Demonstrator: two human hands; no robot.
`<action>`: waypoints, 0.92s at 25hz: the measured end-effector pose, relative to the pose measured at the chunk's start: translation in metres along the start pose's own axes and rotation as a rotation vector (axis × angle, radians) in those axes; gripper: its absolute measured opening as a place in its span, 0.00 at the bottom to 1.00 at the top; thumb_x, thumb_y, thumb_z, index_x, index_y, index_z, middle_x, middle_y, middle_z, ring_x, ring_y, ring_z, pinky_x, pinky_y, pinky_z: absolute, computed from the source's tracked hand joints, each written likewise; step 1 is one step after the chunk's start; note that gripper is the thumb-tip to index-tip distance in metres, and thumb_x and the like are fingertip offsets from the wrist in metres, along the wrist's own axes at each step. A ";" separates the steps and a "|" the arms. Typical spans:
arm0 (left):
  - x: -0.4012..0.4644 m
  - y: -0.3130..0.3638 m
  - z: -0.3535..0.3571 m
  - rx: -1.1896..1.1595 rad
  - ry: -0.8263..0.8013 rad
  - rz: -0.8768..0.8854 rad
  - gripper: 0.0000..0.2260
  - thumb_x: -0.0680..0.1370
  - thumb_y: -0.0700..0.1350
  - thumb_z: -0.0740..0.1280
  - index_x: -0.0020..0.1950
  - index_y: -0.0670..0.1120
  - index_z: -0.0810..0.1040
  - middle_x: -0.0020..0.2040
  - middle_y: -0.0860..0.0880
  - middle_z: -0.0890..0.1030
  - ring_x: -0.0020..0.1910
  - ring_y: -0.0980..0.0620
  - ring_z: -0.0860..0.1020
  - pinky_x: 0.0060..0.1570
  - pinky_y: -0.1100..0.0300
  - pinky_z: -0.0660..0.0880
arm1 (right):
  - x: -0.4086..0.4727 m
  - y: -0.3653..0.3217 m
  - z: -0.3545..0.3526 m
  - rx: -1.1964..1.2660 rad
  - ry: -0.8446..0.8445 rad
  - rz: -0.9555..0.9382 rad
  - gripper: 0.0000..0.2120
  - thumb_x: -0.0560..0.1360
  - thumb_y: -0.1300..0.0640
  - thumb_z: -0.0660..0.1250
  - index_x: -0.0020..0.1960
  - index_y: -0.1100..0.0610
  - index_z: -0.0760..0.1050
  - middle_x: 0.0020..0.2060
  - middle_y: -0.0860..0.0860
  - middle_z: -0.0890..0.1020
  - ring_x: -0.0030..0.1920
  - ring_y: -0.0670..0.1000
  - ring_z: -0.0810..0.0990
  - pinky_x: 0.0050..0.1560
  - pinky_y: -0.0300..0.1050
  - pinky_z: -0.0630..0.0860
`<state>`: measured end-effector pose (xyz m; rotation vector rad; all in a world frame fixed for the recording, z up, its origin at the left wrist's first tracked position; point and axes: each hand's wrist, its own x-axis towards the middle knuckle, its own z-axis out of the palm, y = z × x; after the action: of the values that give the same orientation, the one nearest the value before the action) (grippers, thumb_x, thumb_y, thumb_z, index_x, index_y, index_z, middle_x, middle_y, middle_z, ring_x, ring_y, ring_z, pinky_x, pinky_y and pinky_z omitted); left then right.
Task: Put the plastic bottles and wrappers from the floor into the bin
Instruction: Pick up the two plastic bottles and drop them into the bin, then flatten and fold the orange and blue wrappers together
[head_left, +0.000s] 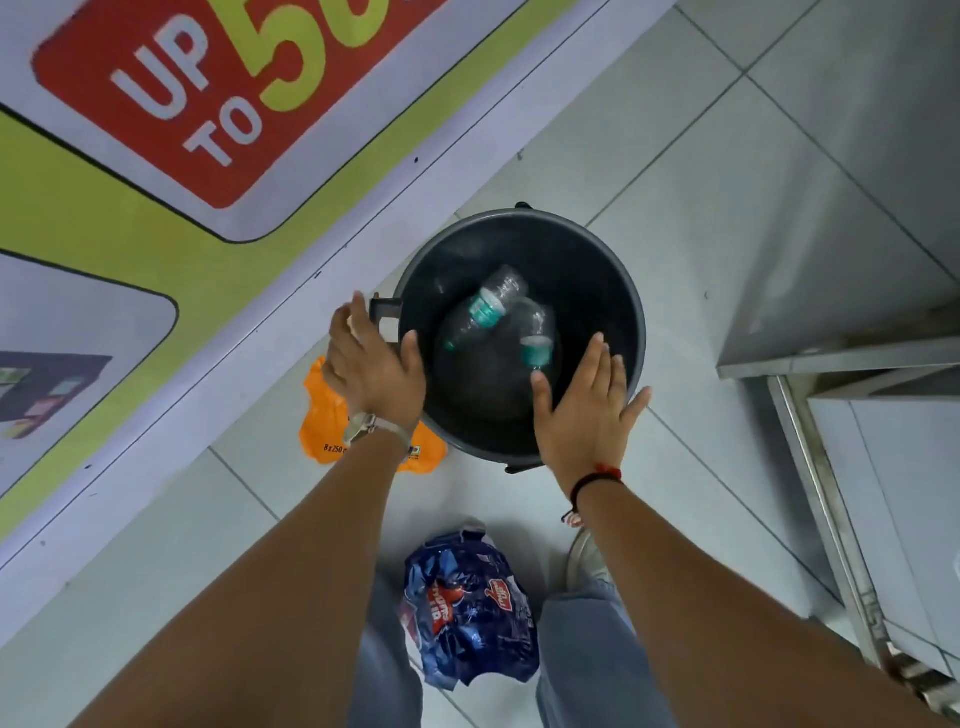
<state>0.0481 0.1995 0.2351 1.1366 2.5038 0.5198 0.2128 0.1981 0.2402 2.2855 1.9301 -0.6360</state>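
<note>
A round dark grey bin (621, 280) stands on the tiled floor. Inside it lie two clear plastic bottles with teal labels, one (483, 312) tilted, the other (537, 338) beside it on the right. My left hand (371, 369) hovers over the bin's left rim, fingers apart, holding nothing. Over the near right rim my right hand (587, 410) is spread, also with nothing in it. An orange wrapper (324, 421) lies on the floor left of the bin, partly under my left wrist. A crumpled blue wrapper (470, 608) lies between my feet.
A large printed banner (156, 208) covers the wall on the left, right behind the bin. A steel cabinet (841, 260) and a metal rail (831, 519) close off the right side. Pale floor tiles (701, 156) stretch beyond the bin.
</note>
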 end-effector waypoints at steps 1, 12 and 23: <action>-0.003 -0.013 -0.004 0.008 -0.001 -0.011 0.27 0.76 0.46 0.63 0.72 0.40 0.60 0.71 0.38 0.65 0.68 0.37 0.65 0.65 0.42 0.61 | -0.014 -0.002 0.002 0.024 0.043 -0.052 0.33 0.78 0.41 0.51 0.74 0.61 0.53 0.72 0.58 0.65 0.73 0.58 0.61 0.71 0.65 0.48; -0.008 -0.183 -0.030 0.493 -0.424 0.391 0.32 0.69 0.37 0.72 0.71 0.39 0.63 0.70 0.36 0.67 0.67 0.34 0.68 0.63 0.33 0.62 | -0.103 -0.041 0.097 -0.155 -0.259 -0.769 0.20 0.79 0.50 0.50 0.68 0.57 0.62 0.65 0.53 0.76 0.64 0.52 0.76 0.61 0.56 0.72; 0.022 -0.276 0.097 0.847 -0.828 0.554 0.40 0.76 0.50 0.65 0.75 0.45 0.39 0.77 0.43 0.42 0.76 0.43 0.43 0.73 0.45 0.42 | -0.023 -0.067 0.264 -0.506 -0.541 -0.677 0.39 0.76 0.50 0.63 0.76 0.59 0.42 0.77 0.56 0.45 0.76 0.57 0.44 0.75 0.55 0.44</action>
<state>-0.1002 0.0655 0.0201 1.8398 1.6247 -0.8411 0.0780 0.1053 0.0219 1.0174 2.2009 -0.6230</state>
